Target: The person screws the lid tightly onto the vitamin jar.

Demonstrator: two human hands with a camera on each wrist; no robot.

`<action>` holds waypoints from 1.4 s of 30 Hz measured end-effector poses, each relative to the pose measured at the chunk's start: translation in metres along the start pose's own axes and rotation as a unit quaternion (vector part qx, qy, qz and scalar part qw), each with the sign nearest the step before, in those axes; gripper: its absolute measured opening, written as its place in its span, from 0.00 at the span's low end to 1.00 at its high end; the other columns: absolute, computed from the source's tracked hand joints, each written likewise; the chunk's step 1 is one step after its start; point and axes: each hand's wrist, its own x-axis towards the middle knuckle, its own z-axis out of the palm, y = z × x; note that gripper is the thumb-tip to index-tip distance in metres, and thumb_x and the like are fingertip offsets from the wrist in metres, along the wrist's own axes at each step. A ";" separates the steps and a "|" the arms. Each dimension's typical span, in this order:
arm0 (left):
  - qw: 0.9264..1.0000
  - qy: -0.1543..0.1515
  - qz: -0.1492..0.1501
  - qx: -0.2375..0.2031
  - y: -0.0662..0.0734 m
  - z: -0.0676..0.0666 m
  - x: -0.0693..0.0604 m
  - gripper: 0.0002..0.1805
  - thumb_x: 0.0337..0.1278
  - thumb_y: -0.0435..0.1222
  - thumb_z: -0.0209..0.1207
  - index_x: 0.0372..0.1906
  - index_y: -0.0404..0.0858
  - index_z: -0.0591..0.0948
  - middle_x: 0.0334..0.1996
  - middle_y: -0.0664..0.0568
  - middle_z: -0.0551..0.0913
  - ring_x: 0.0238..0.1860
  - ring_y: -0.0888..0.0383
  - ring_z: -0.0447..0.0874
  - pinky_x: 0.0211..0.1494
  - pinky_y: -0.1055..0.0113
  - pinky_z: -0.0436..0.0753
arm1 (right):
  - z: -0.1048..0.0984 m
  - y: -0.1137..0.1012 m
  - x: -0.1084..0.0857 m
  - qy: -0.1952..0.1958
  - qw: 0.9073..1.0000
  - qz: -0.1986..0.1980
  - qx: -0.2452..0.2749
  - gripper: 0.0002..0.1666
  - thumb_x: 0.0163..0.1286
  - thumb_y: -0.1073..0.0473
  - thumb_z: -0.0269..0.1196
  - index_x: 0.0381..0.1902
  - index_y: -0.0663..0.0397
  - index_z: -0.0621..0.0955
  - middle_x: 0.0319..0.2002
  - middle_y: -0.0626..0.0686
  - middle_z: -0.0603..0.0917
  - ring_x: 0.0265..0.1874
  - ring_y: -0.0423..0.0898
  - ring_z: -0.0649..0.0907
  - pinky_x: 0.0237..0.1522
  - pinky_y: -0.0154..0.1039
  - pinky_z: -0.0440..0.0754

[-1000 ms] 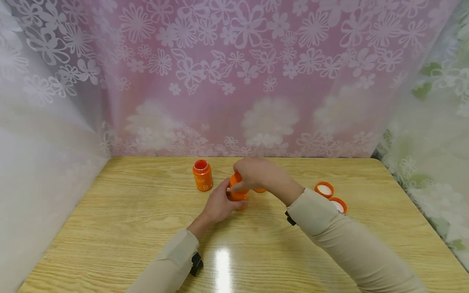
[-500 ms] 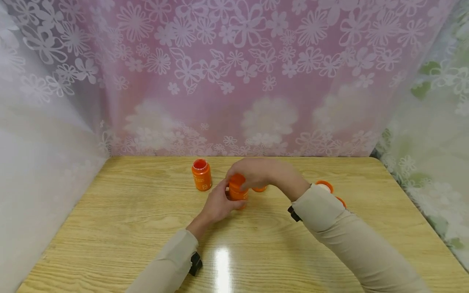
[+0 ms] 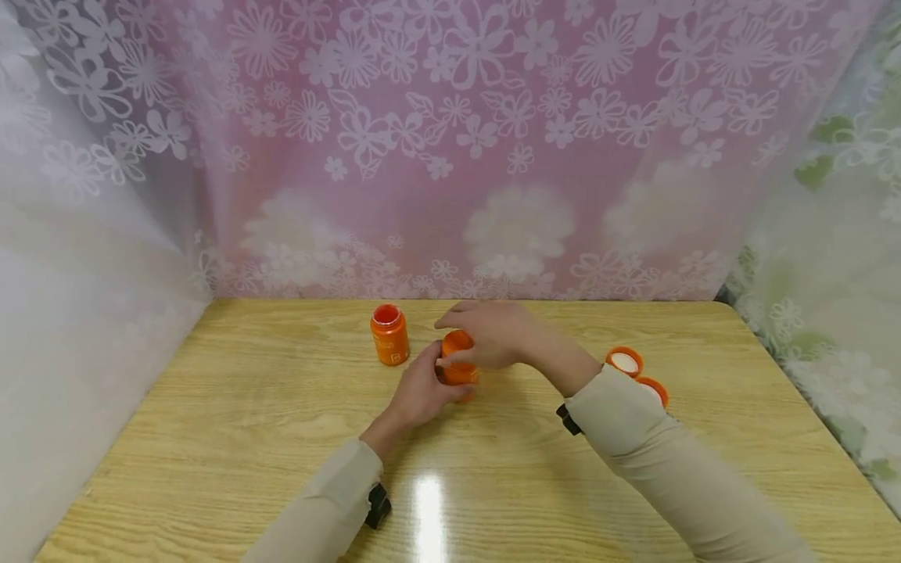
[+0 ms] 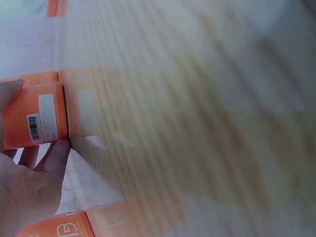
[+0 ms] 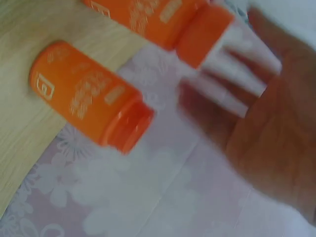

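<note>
While L fingers (image 4: 59, 153) snug round orange btl (image 4: 34, 113), R fingers (image 5: 205, 106) wide apart, empty, nr its cap (image 5: 205, 35).

Curtained-off table space; room type undetermined. Wood-grain table (image 3: 211, 422), pink flowered curtain (image 3: 457, 164) behind back edge, whitish curtains (image 3: 91, 242) beyond left and right edges.

A yellowish wood-grain table (image 3: 211, 438) spreads from the centre to six o'clock, a white streak of glare (image 3: 429, 516) on it at six; a pink curtain (image 3: 436, 195) with white flowers hangs at twelve, a whitish sheet (image 3: 91, 305) at nine, a green-and-white floral drape (image 3: 820, 313) at three
</note>
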 end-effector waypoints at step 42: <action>1.000 -0.003 0.003 0.010 0.000 0.000 0.000 0.32 0.49 0.43 0.71 0.58 0.42 0.71 0.48 0.55 0.78 0.44 0.58 0.78 0.50 0.62 0.79 | 0.006 -0.003 -0.002 0.026 0.999 0.016 -0.007 0.32 0.68 0.35 0.55 0.62 0.46 0.74 0.58 0.51 0.75 0.55 0.52 0.75 0.49 0.49 0.77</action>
